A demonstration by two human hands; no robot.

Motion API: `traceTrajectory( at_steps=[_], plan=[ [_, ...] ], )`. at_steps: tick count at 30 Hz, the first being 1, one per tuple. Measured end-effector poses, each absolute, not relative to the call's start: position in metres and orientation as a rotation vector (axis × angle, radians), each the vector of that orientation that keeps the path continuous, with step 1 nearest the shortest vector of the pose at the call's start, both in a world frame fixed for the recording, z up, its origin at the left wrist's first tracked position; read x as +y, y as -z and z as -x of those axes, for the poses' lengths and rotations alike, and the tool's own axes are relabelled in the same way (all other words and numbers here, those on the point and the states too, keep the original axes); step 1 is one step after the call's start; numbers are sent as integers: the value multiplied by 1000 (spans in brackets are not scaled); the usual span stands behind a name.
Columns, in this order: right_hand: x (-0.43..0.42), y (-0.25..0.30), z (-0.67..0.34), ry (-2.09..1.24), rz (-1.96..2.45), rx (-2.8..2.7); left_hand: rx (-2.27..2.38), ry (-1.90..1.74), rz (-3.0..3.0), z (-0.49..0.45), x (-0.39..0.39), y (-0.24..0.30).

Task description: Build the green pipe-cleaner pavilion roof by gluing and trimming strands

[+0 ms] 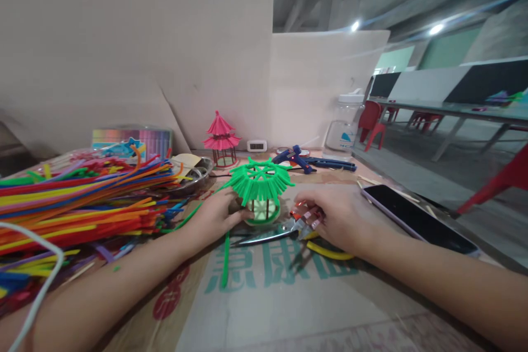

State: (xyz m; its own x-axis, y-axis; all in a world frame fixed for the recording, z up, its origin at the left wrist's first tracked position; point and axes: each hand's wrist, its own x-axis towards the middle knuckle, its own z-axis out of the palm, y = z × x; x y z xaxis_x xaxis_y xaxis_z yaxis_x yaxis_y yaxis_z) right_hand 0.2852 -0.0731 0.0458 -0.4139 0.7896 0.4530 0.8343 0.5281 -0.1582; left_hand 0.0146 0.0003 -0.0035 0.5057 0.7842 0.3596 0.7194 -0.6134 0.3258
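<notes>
A small pavilion model [263,181] with a bright green pipe-cleaner roof, dark posts and a green-rimmed round base stands on the table in front of me. My left hand [225,213] grips its left side, the thumb at the base and the other fingers partly hidden behind. Below that hand, a loose green pipe cleaner [225,264] lies on the table. To the right of the model, my right hand [330,214] hovers with loosely curved fingers over scissors [268,235] with yellow handles. Red and shiny bits show at its fingertips; I see nothing clearly held there.
Bundles of coloured pipe cleaners [82,192] fill the left side, beside a metal bowl [202,173]. Behind stand a pink pavilion [221,140], a small digital clock [256,146], a blue glue gun [295,158] and a clear bottle [342,129]. A phone [416,217] lies right.
</notes>
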Motion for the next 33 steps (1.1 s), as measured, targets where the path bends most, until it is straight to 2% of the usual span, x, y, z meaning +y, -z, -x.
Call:
traceTrajectory(
  at_steps=[7, 15, 23, 33],
  plan=[
    [-68, -37, -287, 135, 1232, -2295, 1211, -786, -2689, -19, -7, 5],
    [-73, -54, -281, 162, 1295, -2376, 1425, -786, -2651, -17, -3, -5],
    [-75, -54, -282, 163, 1308, -2386, 1273, -755, -2366, -16, 10, -5],
    [-60, -17, -293, 209, 1077, -2303, 1366, -773, -2483, -20, -4, -8]
  ],
)
